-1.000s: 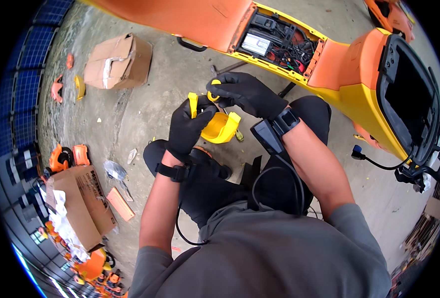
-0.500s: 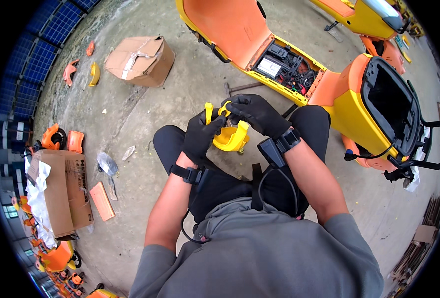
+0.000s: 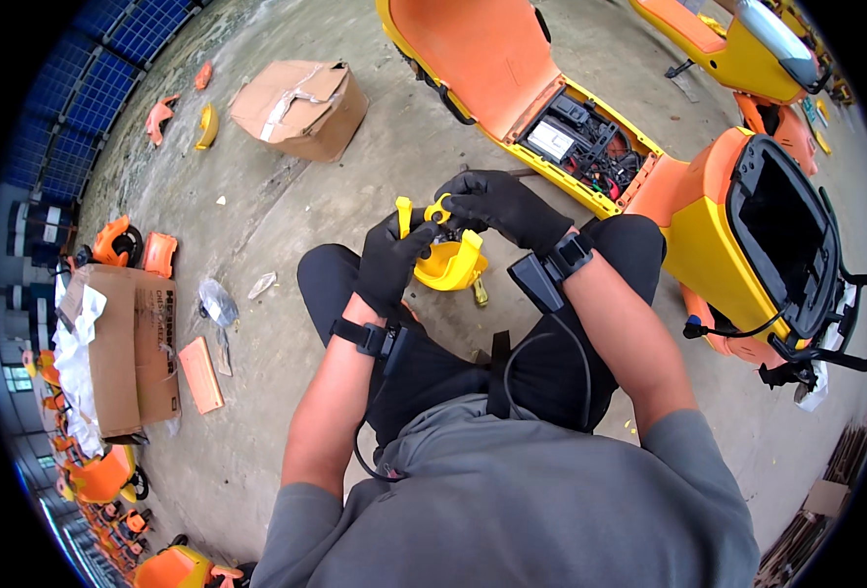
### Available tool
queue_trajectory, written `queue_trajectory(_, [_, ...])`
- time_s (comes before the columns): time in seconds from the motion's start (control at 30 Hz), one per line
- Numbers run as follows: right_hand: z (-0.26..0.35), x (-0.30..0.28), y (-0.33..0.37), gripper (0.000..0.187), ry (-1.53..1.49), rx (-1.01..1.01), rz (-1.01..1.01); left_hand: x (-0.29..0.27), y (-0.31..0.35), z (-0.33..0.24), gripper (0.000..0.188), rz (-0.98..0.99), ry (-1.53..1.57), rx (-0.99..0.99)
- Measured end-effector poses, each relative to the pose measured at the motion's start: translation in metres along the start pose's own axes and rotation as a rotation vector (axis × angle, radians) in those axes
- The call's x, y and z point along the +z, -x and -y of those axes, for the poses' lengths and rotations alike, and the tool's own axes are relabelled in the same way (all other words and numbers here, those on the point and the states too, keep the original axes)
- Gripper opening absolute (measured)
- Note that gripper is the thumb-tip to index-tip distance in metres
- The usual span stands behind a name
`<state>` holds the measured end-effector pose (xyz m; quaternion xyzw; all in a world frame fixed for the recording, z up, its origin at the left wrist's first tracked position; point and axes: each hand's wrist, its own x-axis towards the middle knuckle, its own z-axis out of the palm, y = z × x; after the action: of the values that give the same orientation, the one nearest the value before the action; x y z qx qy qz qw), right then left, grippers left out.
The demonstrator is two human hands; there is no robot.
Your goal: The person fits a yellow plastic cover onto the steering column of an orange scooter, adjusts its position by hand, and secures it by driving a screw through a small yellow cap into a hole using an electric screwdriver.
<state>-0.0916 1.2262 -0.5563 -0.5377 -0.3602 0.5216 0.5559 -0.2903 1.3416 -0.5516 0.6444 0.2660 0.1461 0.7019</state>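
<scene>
Both of my hands wear black gloves and meet above my knees. My left hand (image 3: pixel 390 259) is closed on a yellow curved plastic shell (image 3: pixel 446 270), which has two upright arms and a bowl-shaped middle. With its fingertips my right hand (image 3: pixel 508 210) pinches a small yellow ring-shaped piece (image 3: pixel 437 212), just above the shell and close to my left fingertips. Whether the ring piece touches the shell I cannot tell. Below the shell shows a small yellow-green thing (image 3: pixel 480 291), too small to name.
A yellow and orange scooter (image 3: pixel 693 265) stands at my right, its seat (image 3: pixel 482 69) raised over a compartment of wiring (image 3: pixel 590 147). One cardboard box (image 3: pixel 301 108) lies ahead, another cardboard box (image 3: pixel 125 353) at left. Near it are an orange panel (image 3: pixel 200 374) and plastic bag (image 3: pixel 218 302).
The view has shifted slightly, so the surroundings sit a little further right. My hands stay together, with the ring piece and the shell still held and turned slightly.
</scene>
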Motion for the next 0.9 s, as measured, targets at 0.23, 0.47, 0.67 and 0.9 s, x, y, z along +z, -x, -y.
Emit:
queue_trajectory(0.23, [-0.021, 0.002, -0.026, 0.025, -0.058, -0.051, 0.051, -0.015, -0.006, 0.006, 0.032, -0.083, -0.042, -0.049])
queue_trajectory(0.47, [-0.042, 0.01, -0.037, 0.023, 0.207, -0.242, -0.067, -0.034, -0.013, 0.038, 0.034, 0.057, -0.623, 0.479])
queue_trajectory(0.67, [-0.034, 0.027, -0.031, 0.022, 0.491, -0.538, -0.18, -0.051, -0.014, 0.047, 0.043, 0.151, -0.567, 0.264])
queue_trajectory(0.9, [-0.039, 0.027, -0.037, 0.03, 0.737, -0.554, -0.196, -0.045, -0.017, 0.048, 0.058, 0.092, -0.539, 0.384])
